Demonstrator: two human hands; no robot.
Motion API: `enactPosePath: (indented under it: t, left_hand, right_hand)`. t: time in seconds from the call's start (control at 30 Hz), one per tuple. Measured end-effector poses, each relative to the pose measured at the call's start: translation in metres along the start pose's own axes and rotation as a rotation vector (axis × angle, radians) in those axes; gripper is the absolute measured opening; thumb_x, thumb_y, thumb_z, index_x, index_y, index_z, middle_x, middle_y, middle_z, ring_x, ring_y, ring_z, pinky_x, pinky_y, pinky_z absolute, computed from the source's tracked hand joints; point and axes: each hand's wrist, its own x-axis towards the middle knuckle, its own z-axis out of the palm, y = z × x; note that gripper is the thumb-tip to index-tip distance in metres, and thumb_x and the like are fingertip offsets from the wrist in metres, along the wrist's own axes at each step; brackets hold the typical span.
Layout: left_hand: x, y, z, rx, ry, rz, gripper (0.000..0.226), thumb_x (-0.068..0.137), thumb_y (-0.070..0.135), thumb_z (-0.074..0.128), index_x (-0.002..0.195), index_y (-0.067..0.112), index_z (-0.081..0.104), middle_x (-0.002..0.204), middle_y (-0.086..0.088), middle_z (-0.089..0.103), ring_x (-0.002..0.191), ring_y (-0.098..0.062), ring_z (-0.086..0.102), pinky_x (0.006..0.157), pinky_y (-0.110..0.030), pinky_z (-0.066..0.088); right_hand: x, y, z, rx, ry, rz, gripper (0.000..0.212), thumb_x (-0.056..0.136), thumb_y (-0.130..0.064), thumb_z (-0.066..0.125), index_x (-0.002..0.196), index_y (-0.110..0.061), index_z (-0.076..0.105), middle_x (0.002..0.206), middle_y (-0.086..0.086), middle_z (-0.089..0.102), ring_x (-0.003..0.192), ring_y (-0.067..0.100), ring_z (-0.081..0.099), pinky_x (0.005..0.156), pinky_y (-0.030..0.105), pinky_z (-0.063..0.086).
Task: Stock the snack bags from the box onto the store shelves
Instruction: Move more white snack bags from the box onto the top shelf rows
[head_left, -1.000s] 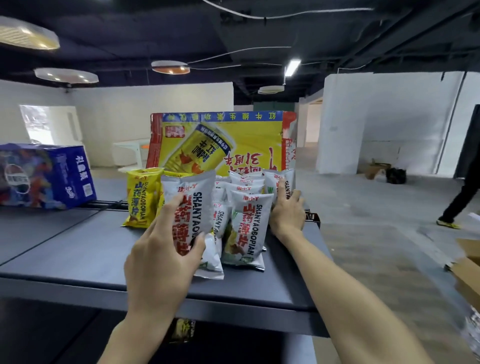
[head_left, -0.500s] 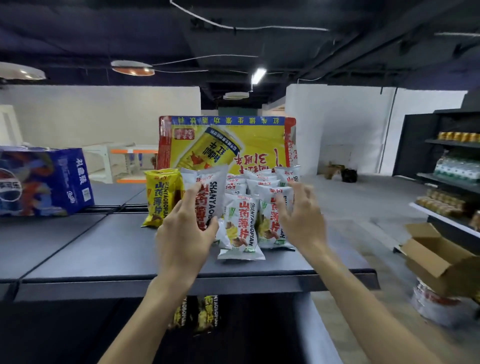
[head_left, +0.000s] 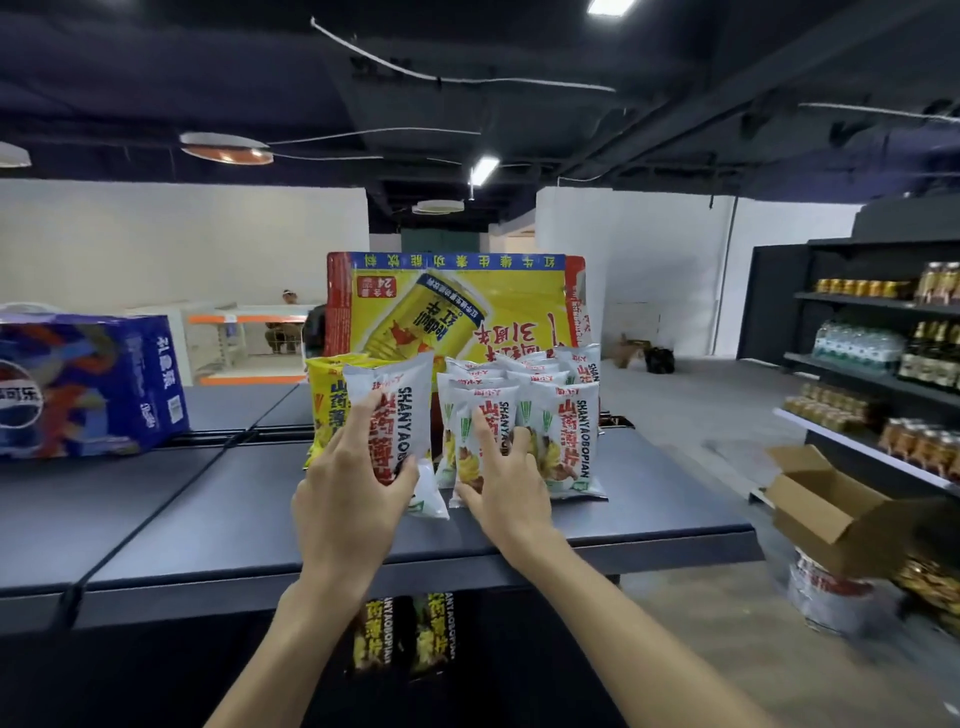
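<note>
White snack bag (head_left: 395, 395) upright, long axis vert, frame centre. L hand (head_left: 345, 488) grip holds it; R hand (head_left: 506, 480) fingers spread, touching bag row (head_left: 566, 431).

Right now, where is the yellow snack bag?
In the head view the yellow snack bag stands at the left end of the row on the shelf top, partly behind the white bag the left hand grips.
</note>
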Motion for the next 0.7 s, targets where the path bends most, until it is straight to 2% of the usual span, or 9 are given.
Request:
enactPosePath:
  t: [0.13, 0.23, 0.37, 0.47, 0.57, 0.7]
  left_hand:
    - [0.0, -0.005, -0.003, 0.012, -0.003, 0.006, 0.067, 0.08, 0.032, 0.078, 0.137, 0.027, 0.044, 0.101, 0.0, 0.069, 0.082, -0.025, 0.067, 0.06, -0.034, 0.053]
    - [-0.003, -0.006, -0.004, 0.016, 0.001, 0.001, 0.066, 0.079, 0.031, 0.078, 0.136, 0.025, 0.046, 0.1, -0.003, 0.07, 0.08, -0.028, 0.067, 0.058, -0.034, 0.05]
    - [-0.008, 0.0, 0.001, 0.032, 0.011, 0.006, 0.064, 0.079, 0.036, 0.077, 0.135, 0.025, 0.048, 0.1, -0.003, 0.07, 0.08, -0.03, 0.067, 0.057, -0.032, 0.046]
    - [-0.011, 0.01, 0.01, 0.025, -0.004, 0.006, 0.066, 0.079, 0.036, 0.078, 0.136, 0.025, 0.047, 0.098, -0.002, 0.07, 0.08, -0.027, 0.067, 0.058, -0.031, 0.049]
    - [-0.014, 0.022, 0.019, 0.017, -0.02, 0.014, 0.066, 0.078, 0.035, 0.078, 0.136, 0.026, 0.046, 0.102, 0.0, 0.07, 0.082, -0.025, 0.067, 0.059, -0.034, 0.052]
    - [-0.017, 0.043, 0.033, 0.019, -0.029, 0.037, 0.068, 0.079, 0.034, 0.079, 0.138, 0.026, 0.046, 0.112, 0.001, 0.068, 0.089, -0.024, 0.067, 0.062, -0.035, 0.054]
  right_hand:
    - [0.006, -0.004, 0.005, 0.031, 0.003, 0.058, 0.088, 0.091, -0.037, 0.066, 0.149, -0.047, 0.002, 0.147, 0.02, 0.02, 0.105, 0.034, 0.055, 0.081, 0.041, 0.053]
    - [0.008, -0.003, 0.004, 0.072, -0.024, 0.093, 0.089, 0.092, -0.035, 0.066, 0.149, -0.048, -0.001, 0.149, 0.021, 0.018, 0.108, 0.035, 0.055, 0.084, 0.042, 0.053]
    - [0.001, 0.002, -0.003, 0.193, -0.012, 0.067, 0.091, 0.09, -0.036, 0.068, 0.15, -0.047, 0.001, 0.152, 0.017, 0.012, 0.11, 0.037, 0.055, 0.085, 0.044, 0.053]
    - [-0.012, 0.011, -0.008, 0.275, 0.028, 0.025, 0.079, 0.09, -0.038, 0.067, 0.15, -0.039, 0.016, 0.147, 0.012, 0.02, 0.108, 0.036, 0.057, 0.086, 0.042, 0.051]
    - [-0.021, 0.023, -0.011, 0.292, 0.052, -0.016, 0.059, 0.09, -0.035, 0.067, 0.139, -0.025, 0.035, 0.134, 0.007, 0.034, 0.093, 0.031, 0.061, 0.079, 0.04, 0.054]
    - [-0.027, 0.041, -0.021, 0.304, 0.049, -0.058, 0.044, 0.092, -0.03, 0.065, 0.13, -0.022, 0.045, 0.125, 0.002, 0.041, 0.086, 0.027, 0.062, 0.075, 0.037, 0.053]
